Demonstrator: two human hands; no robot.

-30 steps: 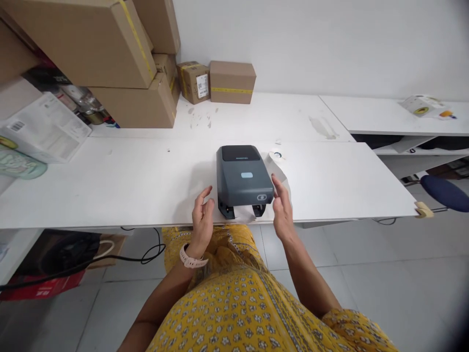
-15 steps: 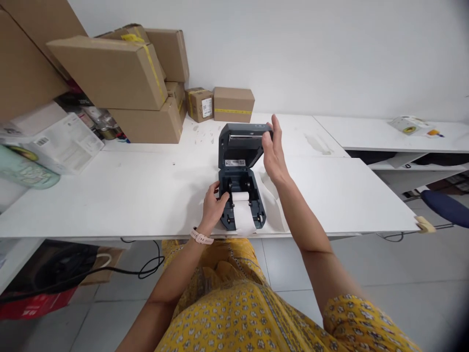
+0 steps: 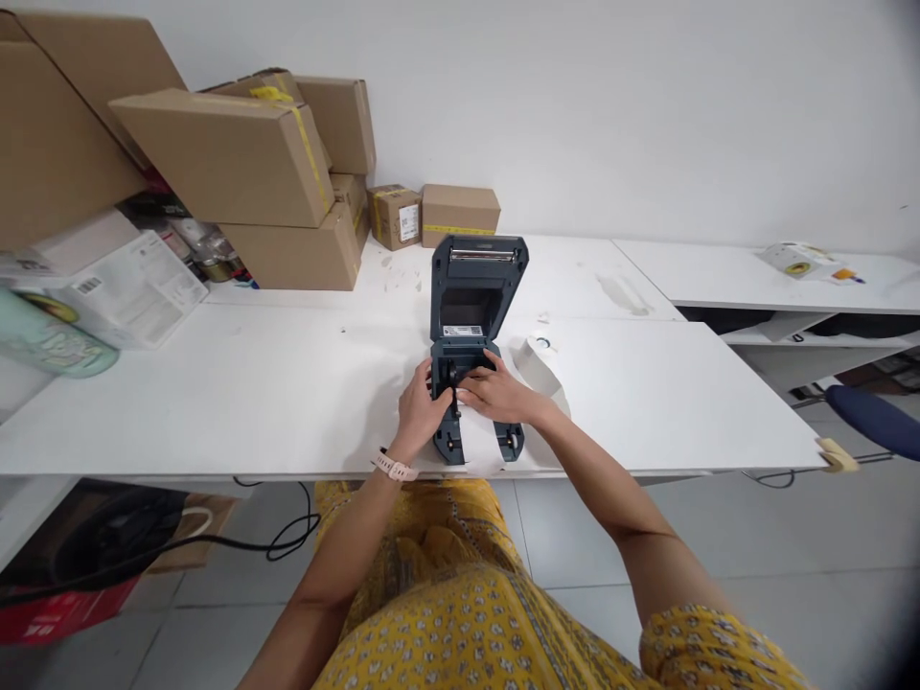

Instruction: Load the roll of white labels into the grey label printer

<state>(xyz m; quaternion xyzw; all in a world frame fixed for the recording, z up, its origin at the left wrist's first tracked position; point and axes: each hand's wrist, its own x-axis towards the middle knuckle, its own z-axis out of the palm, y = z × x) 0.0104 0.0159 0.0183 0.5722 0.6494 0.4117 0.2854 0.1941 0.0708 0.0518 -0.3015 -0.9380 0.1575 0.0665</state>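
A dark blue-grey label printer stands at the table's front edge with its lid raised. White paper runs from the compartment toward me over the front lip. My left hand grips the printer's left wall, fingers outside and thumb reaching over into the compartment. Inside, my right hand has its fingers on the white paper roll, which they mostly cover. Both thumbs lie close together near the roll's left end.
A curled strip of white backing paper lies right of the printer. Cardboard boxes are stacked at the back left, near a mint-green bottle. A yellowish clamp-like piece sits at the table's right corner.
My right hand has left the lid and come down onto the paper roll. The lid now leans further back, fully raised. My left hand stays at the printer's left side.
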